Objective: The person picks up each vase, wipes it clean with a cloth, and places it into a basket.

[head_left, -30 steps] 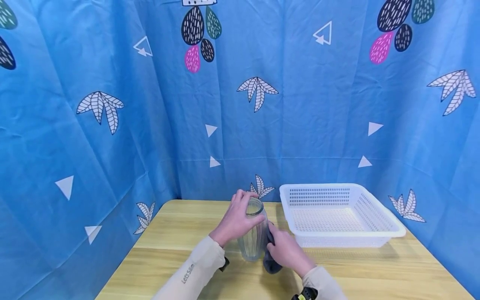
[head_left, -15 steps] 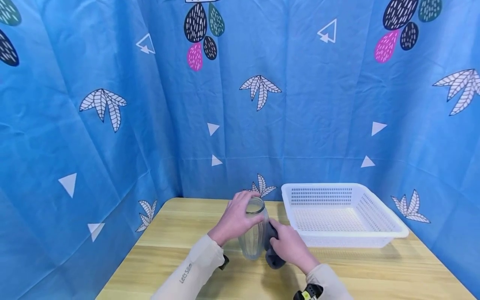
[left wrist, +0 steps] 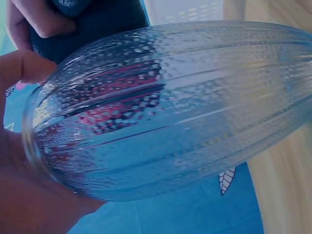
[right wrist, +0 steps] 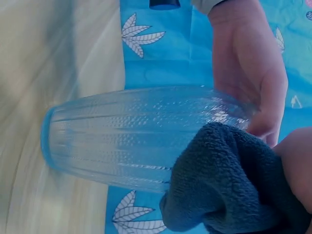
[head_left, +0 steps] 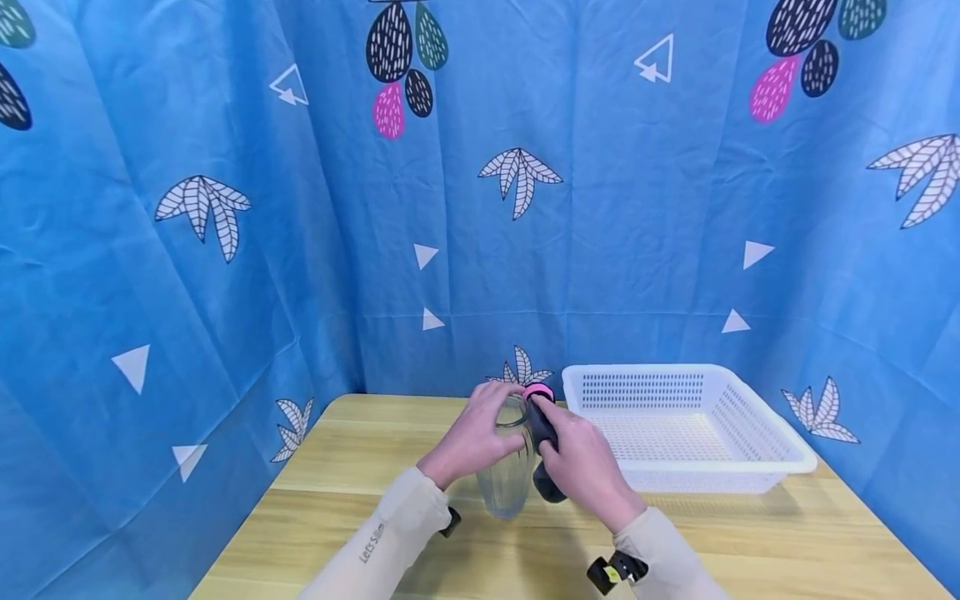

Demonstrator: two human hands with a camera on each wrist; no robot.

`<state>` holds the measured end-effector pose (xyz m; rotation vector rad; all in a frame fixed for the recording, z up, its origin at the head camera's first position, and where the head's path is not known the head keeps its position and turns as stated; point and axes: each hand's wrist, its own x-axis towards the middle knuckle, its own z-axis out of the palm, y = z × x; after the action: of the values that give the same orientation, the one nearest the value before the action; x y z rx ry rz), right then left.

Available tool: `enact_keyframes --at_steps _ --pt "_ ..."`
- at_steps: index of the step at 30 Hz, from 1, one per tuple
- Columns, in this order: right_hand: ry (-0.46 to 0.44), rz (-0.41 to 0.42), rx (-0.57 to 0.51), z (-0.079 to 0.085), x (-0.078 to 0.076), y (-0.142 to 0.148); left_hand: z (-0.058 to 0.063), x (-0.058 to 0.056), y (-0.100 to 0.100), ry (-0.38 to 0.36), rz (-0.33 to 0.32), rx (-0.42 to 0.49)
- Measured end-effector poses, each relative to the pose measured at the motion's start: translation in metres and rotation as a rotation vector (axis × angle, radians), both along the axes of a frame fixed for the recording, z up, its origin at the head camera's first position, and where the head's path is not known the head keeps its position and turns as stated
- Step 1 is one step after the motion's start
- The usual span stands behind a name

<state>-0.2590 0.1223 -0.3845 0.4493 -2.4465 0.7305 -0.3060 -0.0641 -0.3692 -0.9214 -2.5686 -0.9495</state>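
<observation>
An upright, clear ribbed glass vase point(head_left: 504, 487) is over the wooden table, its mouth facing up. My left hand point(head_left: 474, 435) grips it around the rim, thumb on the near side and fingers at the back. A dark grey cloth point(right wrist: 214, 180) is bunched in my right hand point(head_left: 587, 462), which holds it against the right side of the vase near the top. A pink patch shows at the cloth's upper end in the head view. Through the vase wall point(left wrist: 204, 117), the left wrist view shows dark and pink shapes, distorted by the glass. The right palm is hidden.
A white perforated plastic basket point(head_left: 690, 479) sits at the back right of the wooden table point(head_left: 360, 467), close to my right hand. Blue patterned curtain point(head_left: 465, 275) hangs behind the table and along both sides.
My right hand has slid the cloth upward along the vase's right side, from lower down to near the rim. The pink patch has come into view. My left hand keeps its grip.
</observation>
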Motion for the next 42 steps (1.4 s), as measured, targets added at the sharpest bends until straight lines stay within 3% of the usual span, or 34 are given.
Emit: enact_keyframes --at_steps 10,16,24,27,32,37,42 --pt "-0.259 0.014 0.038 -0.031 -0.007 0.000 -0.007 0.000 0.003 -0.008 0.070 0.039" --pt "-0.322 0.010 0.094 -0.049 -0.009 -0.002 -0.007 -0.003 0.004 0.035 0.079 0.036" --pt "-0.386 0.063 0.105 -0.066 -0.009 0.000 -0.008 -0.003 0.004 -0.011 0.110 0.057" --pt "-0.379 0.060 0.071 -0.062 -0.007 0.002 -0.006 -0.001 0.003 0.005 0.119 0.036" --pt "-0.315 0.029 0.040 -0.039 0.000 0.005 -0.002 0.001 0.001 0.014 0.104 0.013" --pt "-0.186 -0.016 0.014 -0.013 0.007 0.005 0.001 -0.001 0.002 -0.010 0.062 0.025" --pt "-0.054 -0.004 -0.017 0.005 0.008 0.003 0.000 -0.003 0.003 -0.015 0.052 0.022"
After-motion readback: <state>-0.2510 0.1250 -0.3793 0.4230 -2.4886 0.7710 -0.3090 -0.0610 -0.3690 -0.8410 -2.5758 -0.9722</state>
